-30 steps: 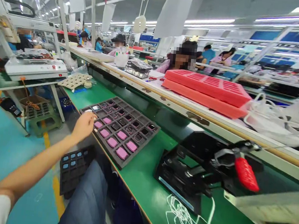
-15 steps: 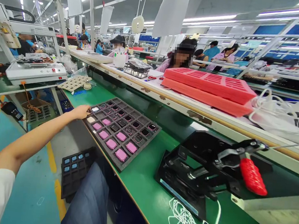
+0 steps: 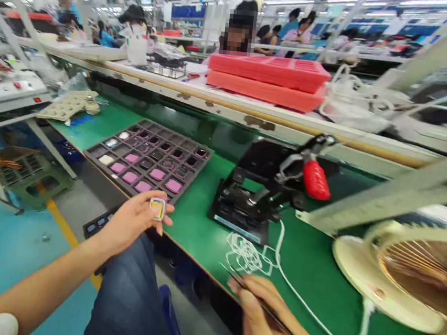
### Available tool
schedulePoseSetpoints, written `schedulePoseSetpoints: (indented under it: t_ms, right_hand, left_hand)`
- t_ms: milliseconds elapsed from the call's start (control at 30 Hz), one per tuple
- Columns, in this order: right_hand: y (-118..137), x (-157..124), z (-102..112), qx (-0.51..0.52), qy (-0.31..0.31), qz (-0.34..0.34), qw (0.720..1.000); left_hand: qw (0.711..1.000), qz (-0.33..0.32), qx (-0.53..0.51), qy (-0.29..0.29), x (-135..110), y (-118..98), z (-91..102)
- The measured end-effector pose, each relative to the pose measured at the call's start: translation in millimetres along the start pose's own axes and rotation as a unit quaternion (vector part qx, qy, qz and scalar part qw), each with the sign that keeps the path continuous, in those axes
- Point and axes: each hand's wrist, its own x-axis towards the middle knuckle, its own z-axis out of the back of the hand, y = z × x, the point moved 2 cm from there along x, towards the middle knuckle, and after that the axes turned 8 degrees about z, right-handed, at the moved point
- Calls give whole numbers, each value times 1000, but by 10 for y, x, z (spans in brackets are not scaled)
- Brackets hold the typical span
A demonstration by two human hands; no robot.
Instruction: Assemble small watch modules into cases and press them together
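Note:
My left hand (image 3: 133, 222) is closed on a small square watch case (image 3: 157, 209), its pale rim and yellow inside facing up. It is held in front of the near edge of a dark foam tray (image 3: 182, 187), whose compartments hold pink, black and whitish square parts. At the lower right my right hand (image 3: 272, 319) grips a pair of dark tweezers (image 3: 268, 311), their tips pointing left and up towards a tangle of white string (image 3: 245, 254). Some of the right hand's fingers are hidden behind its own back.
A black clamp fixture (image 3: 245, 190) with a red handle (image 3: 316, 180) stands on the green bench (image 3: 201, 239). To the right is a cream fan (image 3: 387, 278) with a white cord. Red foam trays (image 3: 267, 82) lie on the shelf behind; several people sit beyond.
My left hand has left the tray's far left corner and come nearer with the watch case. My right hand with tweezers has come into view. The view has swung right.

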Motion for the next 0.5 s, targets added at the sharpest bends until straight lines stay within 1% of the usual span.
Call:
schedulePoseSetpoints:
  t_ms: [67,100,167,267,400,500]
  right_hand:
    - [150,32,-219,70,23,36,997]
    - [207,54,-318,96,36,61,993]
    - [276,75,-459,121,57,109,985]
    - [293,28,-522,141,78,143,977]
    - [246,-69,-487,132,84,139,978]
    - [215,-92,-471,130,84,142,978]
  left_hand:
    - [999,36,-24,25,-175,187,-394]
    - [998,48,-25,35,-247,247,-540]
    - [996,72,-20,56,-350,319,-736]
    - [993,94,-12,74,-422,360,-851]
    - [993,98,10,72,-450,374,-868]
    - [992,102,36,65,-466,384,-870]
